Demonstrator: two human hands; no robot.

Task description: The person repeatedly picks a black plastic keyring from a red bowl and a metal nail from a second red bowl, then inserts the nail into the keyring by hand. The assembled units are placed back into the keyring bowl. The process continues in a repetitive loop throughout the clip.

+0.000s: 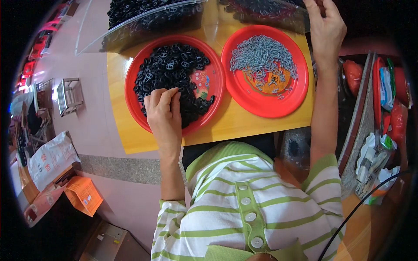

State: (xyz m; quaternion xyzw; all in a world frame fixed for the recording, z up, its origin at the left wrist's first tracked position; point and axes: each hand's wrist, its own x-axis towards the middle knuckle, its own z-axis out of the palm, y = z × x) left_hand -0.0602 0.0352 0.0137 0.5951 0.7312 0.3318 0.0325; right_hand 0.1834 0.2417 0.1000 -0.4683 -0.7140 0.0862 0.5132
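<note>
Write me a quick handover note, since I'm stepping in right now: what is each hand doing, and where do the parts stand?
Left hand: fingers curled into the black plastic pieces on the left red plate; whether it pinches one is unclear.
Right hand: raised at the far edge of the table, touching the clear plastic bin; grip unclear.
Small grey metal pins lie piled on the right red plate.
Both piles are still large; no finished pieces in view.

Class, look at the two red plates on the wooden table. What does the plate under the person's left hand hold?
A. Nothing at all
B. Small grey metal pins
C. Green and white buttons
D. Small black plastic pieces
D: the left hand rests its fingers in a heap of small black plastic pieces on the left red plate; the grey pins lie on the other plate.
</note>
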